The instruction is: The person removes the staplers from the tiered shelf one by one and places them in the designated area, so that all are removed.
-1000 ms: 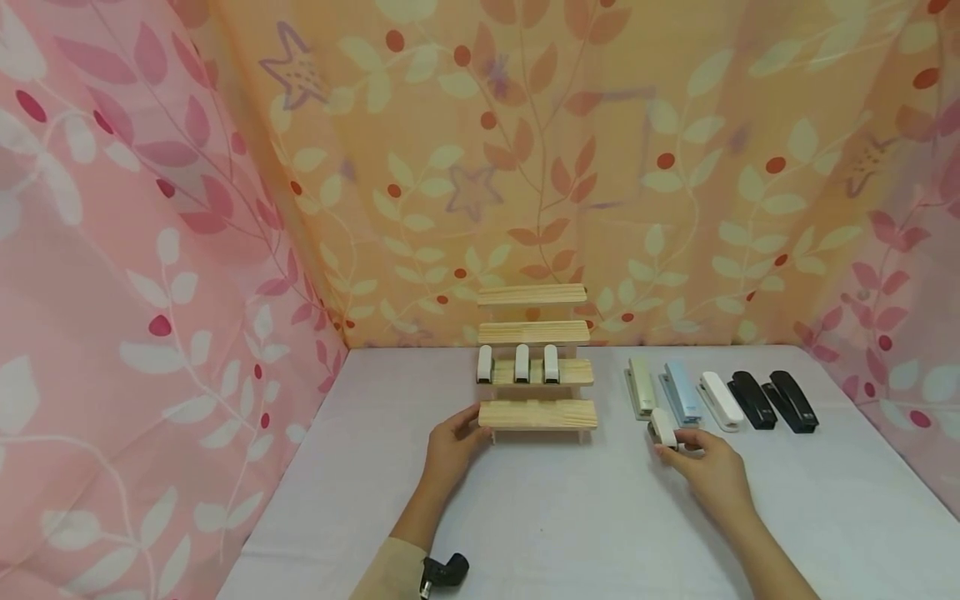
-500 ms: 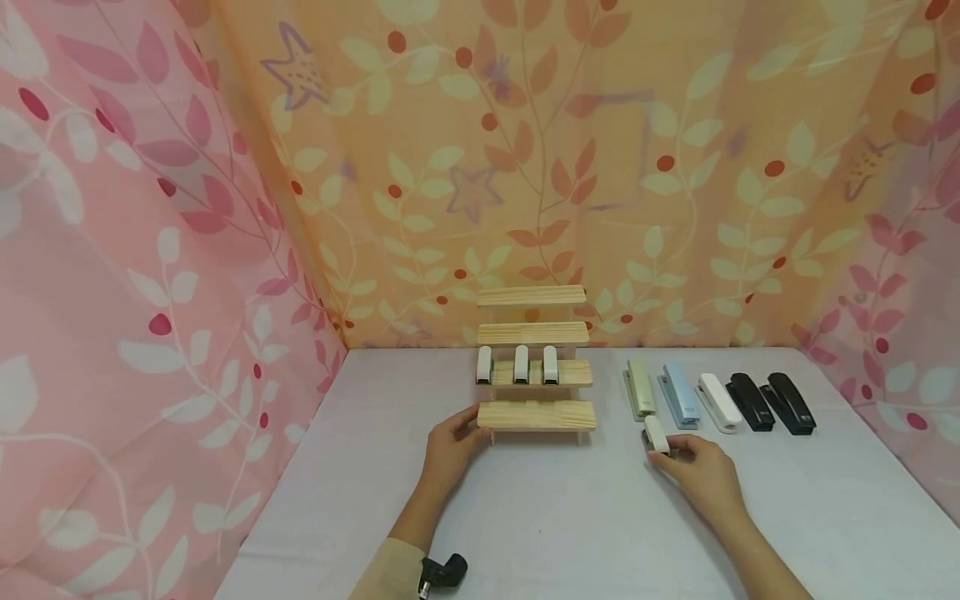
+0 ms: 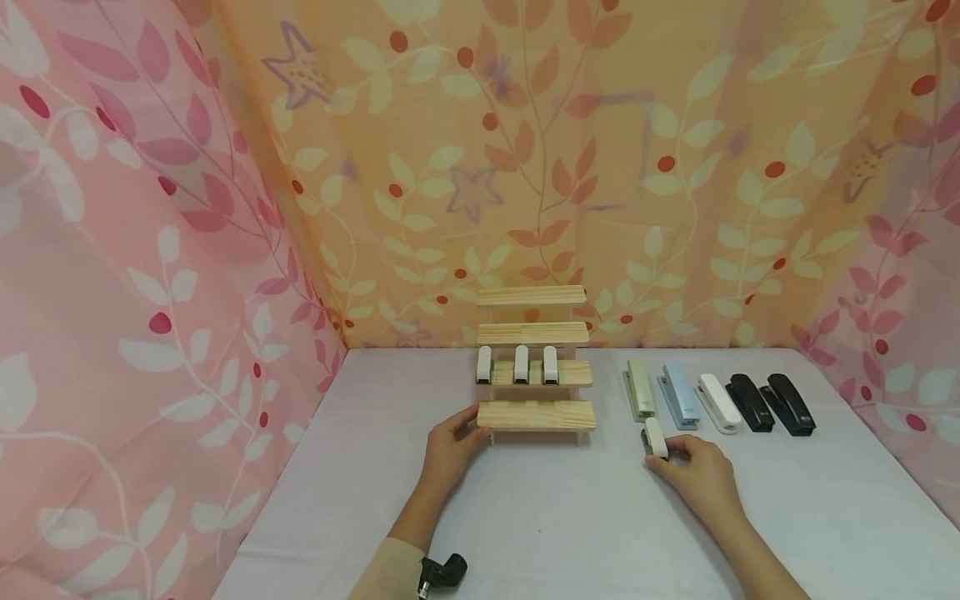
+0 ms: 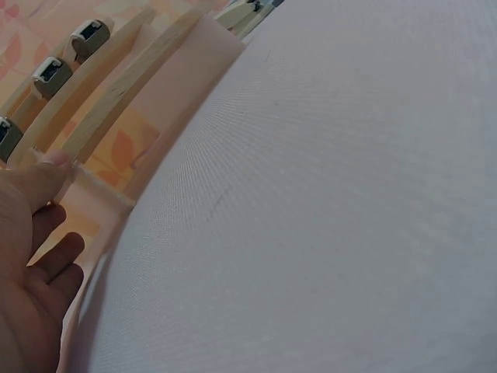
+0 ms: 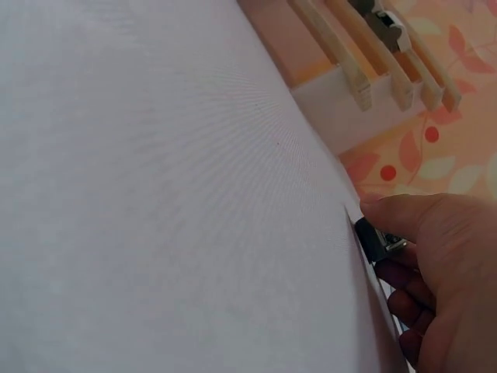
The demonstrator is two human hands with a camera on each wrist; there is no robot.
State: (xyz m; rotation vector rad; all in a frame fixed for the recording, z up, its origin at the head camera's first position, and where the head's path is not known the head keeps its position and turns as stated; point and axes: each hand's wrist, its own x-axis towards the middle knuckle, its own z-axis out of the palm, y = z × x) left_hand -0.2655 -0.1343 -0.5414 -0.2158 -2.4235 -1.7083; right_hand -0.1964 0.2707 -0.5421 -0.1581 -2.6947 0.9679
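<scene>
In the head view my left hand (image 3: pixel 450 450) holds the left end of the lowest step of a tiered wooden display rack (image 3: pixel 536 415). Its thumb lies against the step's edge in the left wrist view, with the other fingers curled beside the clear side panel. My right hand (image 3: pixel 701 475) pinches a small white stapler (image 3: pixel 655 437) between thumb and fingers, low at the tabletop. The right wrist view shows that stapler's dark end (image 5: pixel 371 241); the rest is hidden by the hand. Several small white staplers (image 3: pixel 521 364) stand on the rack's second step from the bottom.
Right of the rack, a row holds a pale green stapler (image 3: pixel 640 390), a light blue stapler (image 3: pixel 679 396), a white stapler (image 3: pixel 720 403) and two black staplers (image 3: pixel 752 402). A white cloth (image 3: pixel 570 525) covers the table; patterned curtains (image 3: pixel 420 167) enclose it.
My right hand has moved slightly left and towards me with the small white stapler, slowing in the last half second. The left hand stays at the rack.
</scene>
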